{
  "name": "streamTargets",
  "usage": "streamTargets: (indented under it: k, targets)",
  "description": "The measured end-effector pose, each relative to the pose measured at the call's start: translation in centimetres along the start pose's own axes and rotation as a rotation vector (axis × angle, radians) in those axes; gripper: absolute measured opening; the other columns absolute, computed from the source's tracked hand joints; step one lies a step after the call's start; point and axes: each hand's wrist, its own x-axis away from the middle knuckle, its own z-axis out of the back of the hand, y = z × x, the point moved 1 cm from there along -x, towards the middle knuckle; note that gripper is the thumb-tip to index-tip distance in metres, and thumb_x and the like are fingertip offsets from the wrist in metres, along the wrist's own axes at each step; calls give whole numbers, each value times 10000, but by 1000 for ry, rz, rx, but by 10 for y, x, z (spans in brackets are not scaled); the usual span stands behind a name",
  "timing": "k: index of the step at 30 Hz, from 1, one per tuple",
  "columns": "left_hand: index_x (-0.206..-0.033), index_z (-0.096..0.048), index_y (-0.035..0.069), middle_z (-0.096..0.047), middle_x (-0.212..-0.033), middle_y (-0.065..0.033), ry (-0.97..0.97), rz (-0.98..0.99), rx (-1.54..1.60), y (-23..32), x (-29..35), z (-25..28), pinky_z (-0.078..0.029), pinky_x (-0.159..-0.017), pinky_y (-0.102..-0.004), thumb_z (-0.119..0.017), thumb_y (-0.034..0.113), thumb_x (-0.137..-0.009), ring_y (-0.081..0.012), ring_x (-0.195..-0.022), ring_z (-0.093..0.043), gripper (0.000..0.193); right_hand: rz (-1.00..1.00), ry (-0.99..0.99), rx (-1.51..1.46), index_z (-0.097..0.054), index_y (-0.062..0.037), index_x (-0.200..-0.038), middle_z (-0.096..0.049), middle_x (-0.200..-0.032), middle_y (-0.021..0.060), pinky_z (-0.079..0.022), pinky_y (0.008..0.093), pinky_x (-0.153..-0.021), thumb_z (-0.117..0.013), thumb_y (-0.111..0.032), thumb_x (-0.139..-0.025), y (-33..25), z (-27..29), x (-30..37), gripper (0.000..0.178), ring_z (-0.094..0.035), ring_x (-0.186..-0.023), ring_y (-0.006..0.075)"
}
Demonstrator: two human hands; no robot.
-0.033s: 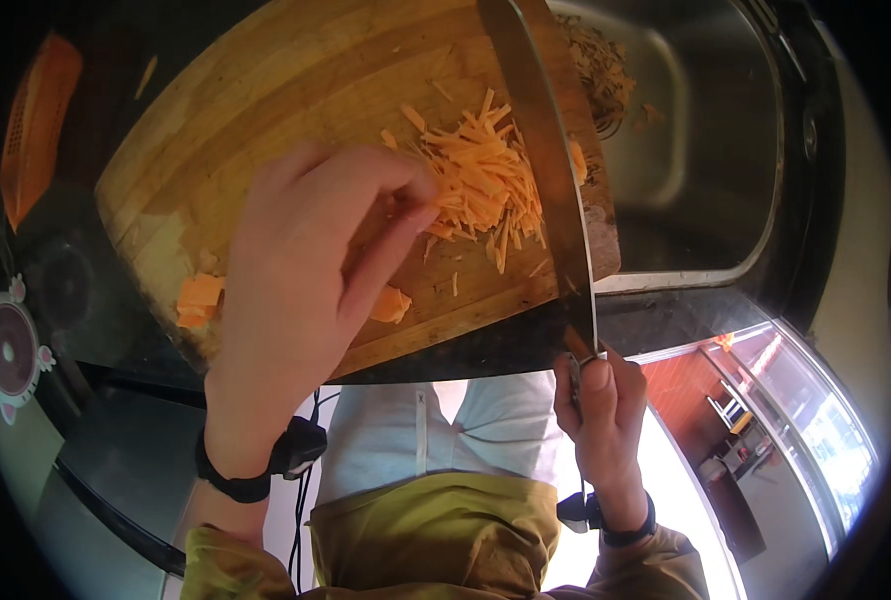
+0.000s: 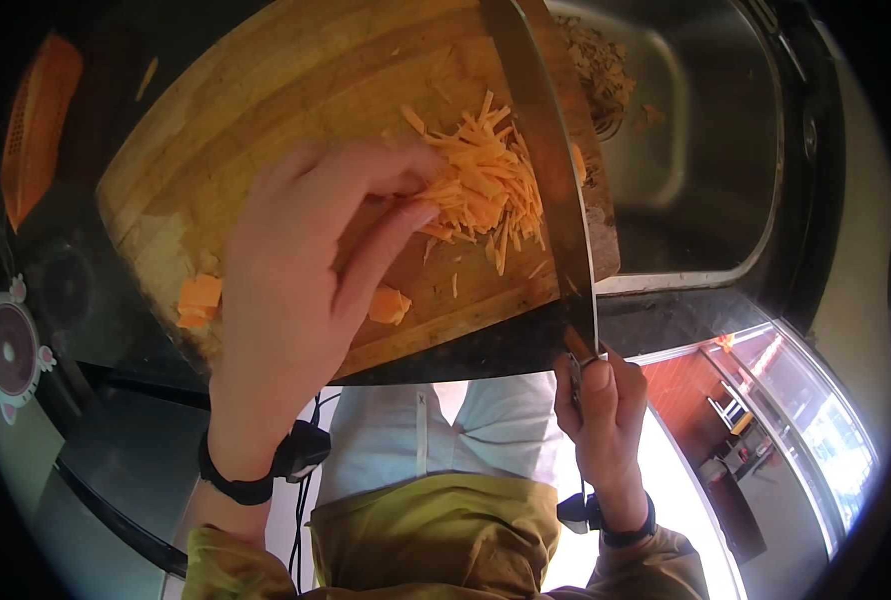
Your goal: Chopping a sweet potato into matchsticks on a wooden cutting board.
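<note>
A heap of orange vegetable shreds lies on the wooden cutting board. At its left edge, the curled fingers and thumb of my left hand close in on some shreds; the fingertips are slightly blurred. My right hand grips the handle of a long, wide-bladed knife. The blade lies across the right part of the board, just right of the heap. Orange vegetable chunks sit at the board's left, and another orange piece is beside my left thumb's base.
A metal sink is right of the board, with brownish peelings in it. An orange plastic basket stands at the far left. A round pink-and-white object is at the left edge.
My left hand has shifted slightly, with its fingertips nearer the heap and the thumb a little farther from the fingers. The knife and my right hand stay where they were.
</note>
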Motion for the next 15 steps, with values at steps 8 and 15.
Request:
streamTargets:
  k: [8,15]
  targets:
    - [-1015,-701,-28,-715,-999,-101,112,262,372,9,0,-1,-508,-861,-267,-693,-51,-860,-169,-968,-676,157,-2,-43,28,-552,13,-832,-397,-564,-22,-263,256,-468,-527,-295,-1037,-2,3,-1,371,-327,-534,50]
    - [-910,-745,-32,-717,-971,-115,162,164,318,7,-4,8,-509,-881,-288,-759,-76,-772,-188,-968,-665,146,24,-37,41,-565,20,-854,-403,-573,-19,-272,257,-474,-531,-285,-1034,-5,1,-2,356,-333,-542,55]
